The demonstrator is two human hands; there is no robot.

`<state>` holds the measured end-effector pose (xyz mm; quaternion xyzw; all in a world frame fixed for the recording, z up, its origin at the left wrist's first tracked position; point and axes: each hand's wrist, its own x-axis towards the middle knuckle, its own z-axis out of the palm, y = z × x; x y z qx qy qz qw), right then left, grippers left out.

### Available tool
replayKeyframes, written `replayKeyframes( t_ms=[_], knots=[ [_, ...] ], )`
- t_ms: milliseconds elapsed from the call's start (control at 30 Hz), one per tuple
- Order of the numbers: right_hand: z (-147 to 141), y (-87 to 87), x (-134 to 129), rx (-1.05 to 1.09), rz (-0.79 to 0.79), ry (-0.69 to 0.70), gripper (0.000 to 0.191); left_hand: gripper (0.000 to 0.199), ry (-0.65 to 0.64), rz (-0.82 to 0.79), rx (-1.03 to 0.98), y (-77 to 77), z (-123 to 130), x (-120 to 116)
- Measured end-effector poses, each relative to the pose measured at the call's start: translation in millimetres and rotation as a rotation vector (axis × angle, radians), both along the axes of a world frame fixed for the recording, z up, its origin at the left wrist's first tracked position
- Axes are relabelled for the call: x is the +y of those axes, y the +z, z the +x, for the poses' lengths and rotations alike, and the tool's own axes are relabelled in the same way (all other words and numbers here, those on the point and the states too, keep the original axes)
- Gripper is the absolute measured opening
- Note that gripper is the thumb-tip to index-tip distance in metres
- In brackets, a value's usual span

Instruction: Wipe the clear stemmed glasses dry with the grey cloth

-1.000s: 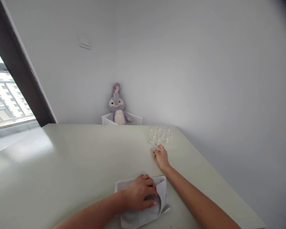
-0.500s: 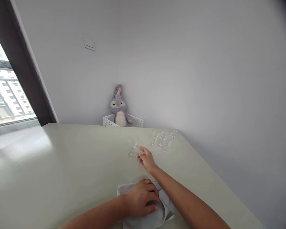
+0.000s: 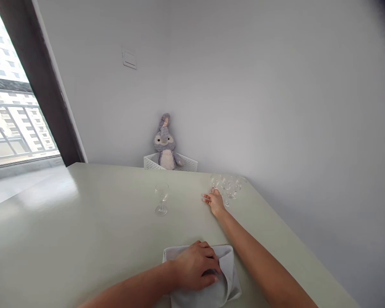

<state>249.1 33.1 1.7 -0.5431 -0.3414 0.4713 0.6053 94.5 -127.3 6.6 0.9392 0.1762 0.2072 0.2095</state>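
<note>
A pale green, faintly glossy tabletop (image 3: 115, 231) fills the lower view, running back to plain grey-white walls (image 3: 276, 94). Near its far right corner stands a cluster of clear, stemmed drinking glasses (image 3: 233, 186). The right hand (image 3: 216, 202) is at the cluster's near left side, its forearm stretched long and diagonally from the lower right, fingers parted; whether they close on a glass cannot be told. Left of it, well apart from the cluster, a single clear, stemmed glass (image 3: 161, 209) stands upright on its round foot. Closer in, the left hand (image 3: 195, 267) rests palm down on a folded light-grey cloth (image 3: 231, 271), fingers gently curved, thumb held apart, its forearm low and slanting. Beyond the far edge, a grey-and-cream plush toy (image 3: 167, 159) sits in a white perforated basket (image 3: 190, 164).
</note>
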Motion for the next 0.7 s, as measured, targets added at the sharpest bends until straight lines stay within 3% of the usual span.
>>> replayKeyframes(
  t_ms=[167,433,567,700],
  knots=[
    [-30,-2.2,3,-0.009,-0.008,0.154,0.040,0.020,-0.007,0.005,-0.005,-0.8,1,0],
    [-86,4.4,-8,-0.055,-0.025,0.396,0.054,0.020,-0.024,-0.002,-0.023,0.4,0,1],
    [-80,6.4,-29,-0.054,0.046,0.304,0.043,0.019,-0.021,-0.010,-0.039,-1.3,0,2],
    [-36,-1.2,-56,-0.041,0.088,0.071,0.022,0.020,-0.009,-0.024,-0.031,-2.1,0,2]
  ],
)
